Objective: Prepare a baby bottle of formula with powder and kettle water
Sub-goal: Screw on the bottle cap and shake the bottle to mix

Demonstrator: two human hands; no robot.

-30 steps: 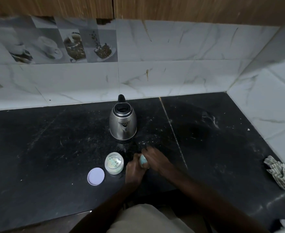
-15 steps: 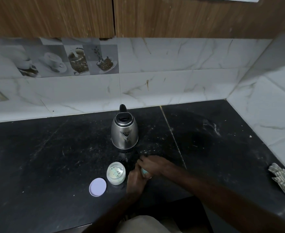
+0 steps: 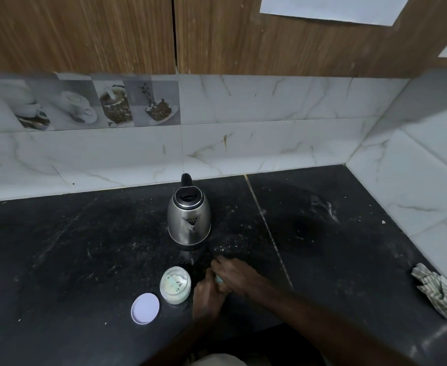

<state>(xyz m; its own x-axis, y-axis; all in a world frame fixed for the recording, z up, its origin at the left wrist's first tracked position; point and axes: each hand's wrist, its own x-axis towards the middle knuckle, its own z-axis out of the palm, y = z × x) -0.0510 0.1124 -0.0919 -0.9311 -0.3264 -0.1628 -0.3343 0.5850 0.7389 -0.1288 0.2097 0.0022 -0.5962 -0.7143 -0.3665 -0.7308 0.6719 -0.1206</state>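
Note:
A steel kettle (image 3: 189, 219) with a black lid and handle stands on the black counter (image 3: 72, 247). In front of it sits an open powder jar (image 3: 175, 285) with a pale scoop inside; its lilac lid (image 3: 145, 308) lies flat to the left. Right of the jar, both hands close around a small teal-topped baby bottle (image 3: 219, 279), of which only a sliver shows. My left hand (image 3: 206, 294) grips it from below. My right hand (image 3: 233, 273) covers its top.
A striped cloth (image 3: 438, 294) lies crumpled at the counter's right end by the tiled side wall. Marble-look tiles back the counter, with wooden cabinets above. Pale powder specks dot the counter around the kettle.
The camera has tilted upward, so everything sits lower in view. Both hands stay wrapped on the bottle in the same spot; the right hand has shifted slightly over its top.

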